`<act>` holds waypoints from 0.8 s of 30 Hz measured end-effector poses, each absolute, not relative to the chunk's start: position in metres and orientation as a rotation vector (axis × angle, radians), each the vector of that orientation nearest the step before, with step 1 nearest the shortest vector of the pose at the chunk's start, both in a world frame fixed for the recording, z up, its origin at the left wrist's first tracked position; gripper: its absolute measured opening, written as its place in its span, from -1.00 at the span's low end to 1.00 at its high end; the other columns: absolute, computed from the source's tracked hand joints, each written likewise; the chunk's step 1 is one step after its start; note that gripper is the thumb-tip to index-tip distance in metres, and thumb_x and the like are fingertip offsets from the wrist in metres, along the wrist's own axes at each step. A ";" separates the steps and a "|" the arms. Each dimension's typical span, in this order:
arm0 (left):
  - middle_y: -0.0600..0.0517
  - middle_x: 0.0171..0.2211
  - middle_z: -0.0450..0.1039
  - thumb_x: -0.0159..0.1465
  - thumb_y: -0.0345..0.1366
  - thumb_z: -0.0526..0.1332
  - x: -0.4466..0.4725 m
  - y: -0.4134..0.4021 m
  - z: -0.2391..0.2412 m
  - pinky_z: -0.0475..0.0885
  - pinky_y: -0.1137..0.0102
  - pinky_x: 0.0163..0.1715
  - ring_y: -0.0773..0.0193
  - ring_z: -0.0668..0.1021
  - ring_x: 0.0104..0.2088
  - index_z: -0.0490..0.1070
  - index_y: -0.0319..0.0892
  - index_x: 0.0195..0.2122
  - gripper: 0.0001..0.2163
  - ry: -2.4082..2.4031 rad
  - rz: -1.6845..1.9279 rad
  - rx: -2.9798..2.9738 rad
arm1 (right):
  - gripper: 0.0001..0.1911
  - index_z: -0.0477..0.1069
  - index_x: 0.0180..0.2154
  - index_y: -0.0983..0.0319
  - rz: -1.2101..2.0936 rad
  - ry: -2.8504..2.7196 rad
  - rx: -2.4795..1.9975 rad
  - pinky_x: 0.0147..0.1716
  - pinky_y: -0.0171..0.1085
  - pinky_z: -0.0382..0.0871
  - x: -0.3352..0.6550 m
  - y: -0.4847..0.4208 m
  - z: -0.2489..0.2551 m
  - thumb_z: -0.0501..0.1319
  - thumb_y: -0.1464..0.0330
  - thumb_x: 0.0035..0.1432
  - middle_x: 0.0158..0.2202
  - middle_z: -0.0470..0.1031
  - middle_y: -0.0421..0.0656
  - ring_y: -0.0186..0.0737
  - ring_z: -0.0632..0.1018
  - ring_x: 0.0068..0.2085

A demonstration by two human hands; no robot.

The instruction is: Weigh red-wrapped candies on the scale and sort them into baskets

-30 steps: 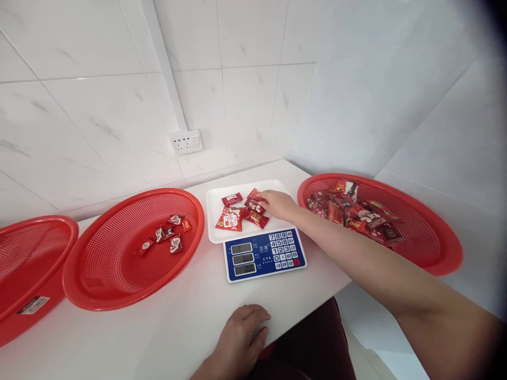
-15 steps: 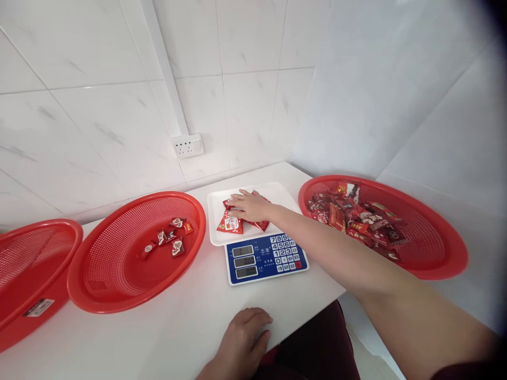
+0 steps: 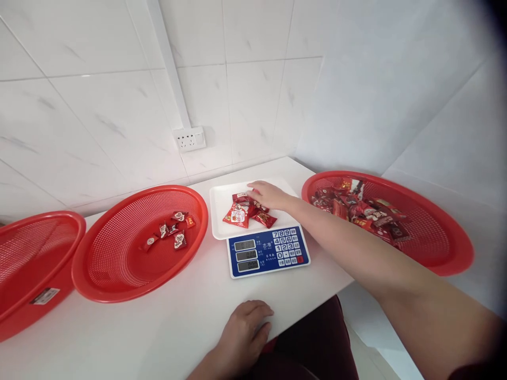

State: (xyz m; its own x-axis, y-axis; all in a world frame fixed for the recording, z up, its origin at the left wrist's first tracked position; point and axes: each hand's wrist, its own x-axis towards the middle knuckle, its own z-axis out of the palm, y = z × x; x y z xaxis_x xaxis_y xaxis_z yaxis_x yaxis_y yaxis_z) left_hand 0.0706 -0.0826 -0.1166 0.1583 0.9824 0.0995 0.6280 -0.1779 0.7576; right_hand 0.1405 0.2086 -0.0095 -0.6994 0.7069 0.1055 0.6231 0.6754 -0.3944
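On the white tray (image 3: 220, 224) of a digital scale lie several red snack packets (image 3: 240, 215), some overlapping. My right hand (image 3: 270, 195) reaches in from the right over the back of this pile. Its thumb and fingers are parted, with a bit of red wrapper showing between them; no firm grip is visible, and the fingertips are partly hidden. The scale's blue panel (image 3: 269, 252) with its keys and three displays faces me. My left hand (image 3: 247, 330) rests at the table's front edge, loosely curved, thumb apart, holding nothing.
Left of the scale stands a red mesh basket (image 3: 114, 287) with several small packets (image 3: 179, 240) inside. Another red basket (image 3: 39, 264) is at the far left. At right, a red basket (image 3: 443, 237) holds many packets (image 3: 368, 211). A wall socket (image 3: 189, 139) sits behind.
My right hand has drawn back to the right from lying spread over the packets, so more of them show. The top display's reading has changed. My left hand stays put; the view tilts slightly.
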 end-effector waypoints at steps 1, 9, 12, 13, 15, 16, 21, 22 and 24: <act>0.01 -0.13 0.49 0.18 -0.44 0.13 0.071 -0.083 -0.117 0.42 0.35 -0.07 0.24 0.50 -0.13 0.42 -0.08 -0.12 -0.74 1.527 0.815 1.879 | -0.49 0.23 0.11 0.30 0.516 -2.588 -1.145 0.13 -0.15 0.08 0.145 0.212 -0.009 -0.10 0.17 0.26 0.18 0.21 0.01 -0.09 0.23 0.18; 0.00 -0.12 0.48 0.20 -0.43 0.12 0.070 -0.083 -0.116 0.41 0.34 -0.05 0.24 0.50 -0.12 0.42 -0.09 -0.11 -0.75 1.526 0.785 1.872 | -0.52 0.17 0.14 0.24 0.637 -2.524 -1.258 0.11 -0.15 0.15 0.167 0.210 -0.010 -0.14 0.19 0.28 0.17 0.24 -0.08 -0.14 0.30 0.15; 0.00 -0.12 0.48 0.20 -0.43 0.13 0.070 -0.083 -0.115 0.41 0.35 -0.05 0.25 0.50 -0.12 0.42 -0.10 -0.11 -0.75 1.529 0.777 1.874 | -0.50 0.16 0.15 0.26 0.559 -2.518 -1.192 0.16 -0.14 0.07 0.180 0.197 -0.001 -0.11 0.19 0.26 0.20 0.18 -0.08 -0.14 0.22 0.20; 0.00 -0.12 0.48 0.20 -0.43 0.13 0.070 -0.084 -0.115 0.40 0.35 -0.05 0.25 0.50 -0.12 0.42 -0.10 -0.11 -0.75 1.529 0.778 1.877 | -0.50 0.16 0.15 0.26 0.519 -2.515 -1.171 0.17 -0.12 0.06 0.187 0.190 0.002 -0.11 0.19 0.26 0.21 0.18 -0.09 -0.14 0.20 0.20; 0.00 -0.12 0.48 0.20 -0.43 0.14 0.069 -0.084 -0.116 0.40 0.36 -0.05 0.25 0.50 -0.11 0.42 -0.10 -0.11 -0.75 1.527 0.784 1.882 | -0.49 0.16 0.16 0.22 0.442 -2.503 -1.167 0.16 -0.08 0.09 0.209 0.175 0.007 -0.09 0.17 0.24 0.20 0.19 -0.10 -0.11 0.22 0.20; 0.00 -0.12 0.48 0.19 -0.43 0.14 0.069 -0.084 -0.117 0.40 0.36 -0.05 0.25 0.50 -0.11 0.42 -0.10 -0.11 -0.75 1.528 0.788 1.881 | -0.49 0.15 0.16 0.19 0.399 -2.487 -1.177 0.14 -0.07 0.13 0.222 0.166 0.007 -0.08 0.15 0.23 0.20 0.19 -0.11 -0.09 0.23 0.19; -0.01 -0.12 0.48 0.20 -0.41 0.13 0.069 -0.084 -0.119 0.41 0.34 -0.05 0.24 0.50 -0.11 0.42 -0.10 -0.12 -0.76 1.524 0.779 1.879 | -0.46 0.15 0.15 0.17 0.159 -2.452 -1.371 0.12 -0.03 0.18 0.290 0.124 -0.014 -0.05 0.12 0.19 0.20 0.17 -0.09 -0.02 0.22 0.19; -0.01 -0.12 0.48 0.20 -0.41 0.13 0.069 -0.084 -0.119 0.41 0.33 -0.05 0.24 0.50 -0.11 0.42 -0.09 -0.12 -0.77 1.525 0.776 1.878 | -0.45 0.15 0.16 0.17 0.147 -2.441 -1.432 0.10 -0.02 0.21 0.300 0.118 -0.020 -0.04 0.12 0.18 0.20 0.18 -0.08 -0.01 0.24 0.18; -0.01 -0.12 0.48 0.21 -0.40 0.13 0.069 -0.082 -0.119 0.41 0.32 -0.05 0.23 0.49 -0.12 0.42 -0.09 -0.12 -0.77 1.524 0.776 1.876 | -0.44 0.13 0.17 0.18 0.153 -2.414 -1.568 0.04 -0.02 0.28 0.315 0.108 -0.031 -0.04 0.12 0.18 0.19 0.20 -0.08 0.01 0.27 0.16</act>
